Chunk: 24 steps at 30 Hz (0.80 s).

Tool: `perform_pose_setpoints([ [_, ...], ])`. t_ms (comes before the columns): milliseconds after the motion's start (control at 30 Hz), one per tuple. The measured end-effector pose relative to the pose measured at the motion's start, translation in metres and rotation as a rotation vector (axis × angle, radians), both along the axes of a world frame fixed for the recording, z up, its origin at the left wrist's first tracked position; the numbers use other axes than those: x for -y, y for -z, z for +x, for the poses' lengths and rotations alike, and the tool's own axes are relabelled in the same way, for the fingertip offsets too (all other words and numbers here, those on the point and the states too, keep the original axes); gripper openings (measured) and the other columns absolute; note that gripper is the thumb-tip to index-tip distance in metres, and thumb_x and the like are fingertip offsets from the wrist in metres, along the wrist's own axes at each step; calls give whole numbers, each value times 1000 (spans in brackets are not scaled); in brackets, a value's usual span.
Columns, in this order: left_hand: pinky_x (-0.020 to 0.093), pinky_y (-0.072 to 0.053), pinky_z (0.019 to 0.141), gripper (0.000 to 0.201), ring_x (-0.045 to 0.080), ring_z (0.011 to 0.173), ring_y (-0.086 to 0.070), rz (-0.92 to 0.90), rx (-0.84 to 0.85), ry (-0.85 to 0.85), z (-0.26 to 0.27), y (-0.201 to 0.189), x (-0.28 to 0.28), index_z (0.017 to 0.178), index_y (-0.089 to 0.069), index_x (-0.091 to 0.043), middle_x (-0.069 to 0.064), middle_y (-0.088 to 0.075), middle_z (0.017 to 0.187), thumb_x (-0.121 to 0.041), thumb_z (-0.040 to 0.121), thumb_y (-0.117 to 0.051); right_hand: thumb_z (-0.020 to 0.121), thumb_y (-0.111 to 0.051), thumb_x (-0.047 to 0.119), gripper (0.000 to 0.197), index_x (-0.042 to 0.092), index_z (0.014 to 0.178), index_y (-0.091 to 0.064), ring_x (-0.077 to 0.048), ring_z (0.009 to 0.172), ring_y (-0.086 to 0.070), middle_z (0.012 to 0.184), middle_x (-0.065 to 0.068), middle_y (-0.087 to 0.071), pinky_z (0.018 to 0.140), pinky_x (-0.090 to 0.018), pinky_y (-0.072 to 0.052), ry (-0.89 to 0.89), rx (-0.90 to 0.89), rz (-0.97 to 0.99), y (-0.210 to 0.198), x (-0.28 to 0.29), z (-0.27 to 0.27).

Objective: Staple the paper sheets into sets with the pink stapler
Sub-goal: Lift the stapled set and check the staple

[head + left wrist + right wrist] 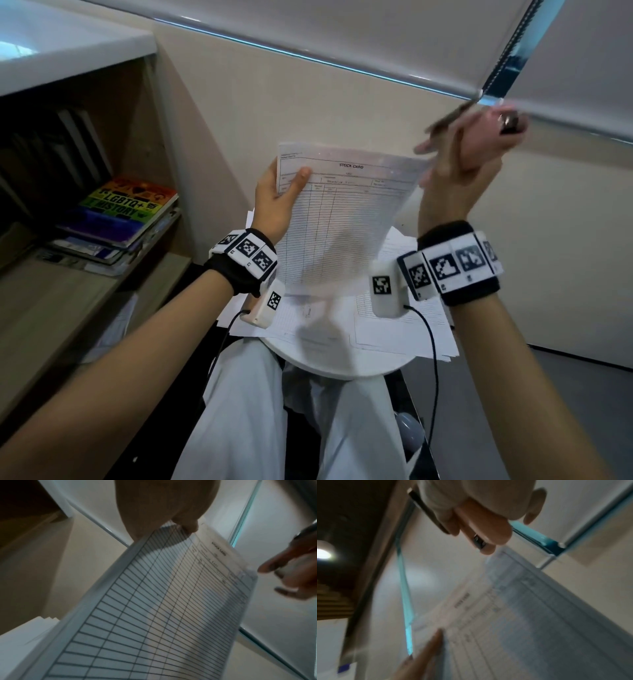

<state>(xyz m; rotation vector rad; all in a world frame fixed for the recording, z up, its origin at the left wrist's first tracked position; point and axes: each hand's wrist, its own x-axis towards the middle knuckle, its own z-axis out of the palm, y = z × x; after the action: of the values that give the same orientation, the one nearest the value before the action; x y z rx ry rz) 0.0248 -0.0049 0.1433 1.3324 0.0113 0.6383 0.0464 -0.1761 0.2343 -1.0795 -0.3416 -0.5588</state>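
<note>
My left hand (277, 198) holds up a set of printed "STOCK CARD" paper sheets (342, 222) by the top left corner, thumb on the front. The right hand (459, 164) grips the pink stapler (486, 137), raised beside the set's top right corner and blurred by motion. In the right wrist view the stapler's metal tip (479, 543) sits just above the corner of the sheets (530, 615), with a small gap showing. The left wrist view shows the lined sheets (154, 608) under my thumb (187, 524), with the right hand (295, 572) at the far corner.
More loose sheets (404, 329) lie spread on a small round white table (335, 368) over my lap. A wooden bookshelf (68, 291) with stacked books (123, 212) stands at the left. A beige wall and a window blind are straight ahead.
</note>
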Motion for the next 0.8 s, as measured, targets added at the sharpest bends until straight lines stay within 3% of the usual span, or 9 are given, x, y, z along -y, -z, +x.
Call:
perform_pose_setpoints([
  [100,27,-58,78,12,13,93,-69,6,-17,16,-1,-3,1,106,-57,-18,0,-68,103,-16,93,-56,69,-65,23,30,-5,79,-59,-22,48,-54,64,-16,-65,45,-24,-40,-57,-30,56,-29,-45,-11],
  [167,21,-57,72,11,4,85,-69,4,-21,5,-1,-6,2,99,-57,-25,-6,-68,98,-16,93,-56,67,-61,19,17,4,75,-59,-20,54,-58,63,-7,-63,50,-25,-46,-111,-76,27,-41,-72,-17],
  [300,23,-57,75,10,3,85,-68,19,21,-43,-3,-13,-15,99,-57,-21,-5,-67,96,-12,93,-55,63,-63,16,25,-4,79,-62,-17,55,-57,65,-8,-61,52,-25,-47,-73,-62,-75,-37,-72,-12],
  [400,30,-57,82,18,13,93,-68,5,50,-72,-4,-18,-37,110,-56,-7,1,-67,99,-15,94,-55,65,-65,10,54,-19,107,-49,-28,50,-57,92,-34,-55,45,-26,-46,-105,-40,-112,-12,-35,1],
  [433,29,-57,80,22,13,93,-68,9,56,-81,-4,-20,-43,113,-55,-3,2,-67,100,-15,94,-54,68,-61,8,45,-17,104,-50,-30,48,-58,90,-35,-56,43,-26,-46,-143,-72,-159,-3,-21,2],
  [500,24,-55,78,22,8,90,-68,34,64,-88,-2,-26,-46,114,-54,-2,1,-66,99,-14,95,-54,72,-52,4,17,3,79,-67,-24,48,-58,66,-15,-62,47,-23,-46,-239,-147,-290,14,-2,-2],
  [567,28,-56,81,20,11,92,-67,56,73,-87,2,-31,-43,113,-55,-6,2,-66,100,-13,94,-55,69,-49,5,26,16,67,-73,-26,55,-52,61,-7,-59,54,-28,-43,-301,-201,-431,31,4,0],
  [667,36,-57,86,22,18,99,-68,86,54,-115,5,-32,-37,114,-55,-11,7,-68,108,-20,94,-56,68,-53,3,36,23,95,-66,-19,71,-60,76,2,-66,61,-33,-51,-327,-145,-492,44,1,6],
  [800,35,-57,85,31,22,103,-67,53,56,-96,5,-31,-32,122,-52,-4,13,-66,116,-19,95,-54,72,-53,3,35,12,104,-63,-10,74,-63,83,2,-67,69,-32,-53,-312,-174,-492,50,0,14],
])
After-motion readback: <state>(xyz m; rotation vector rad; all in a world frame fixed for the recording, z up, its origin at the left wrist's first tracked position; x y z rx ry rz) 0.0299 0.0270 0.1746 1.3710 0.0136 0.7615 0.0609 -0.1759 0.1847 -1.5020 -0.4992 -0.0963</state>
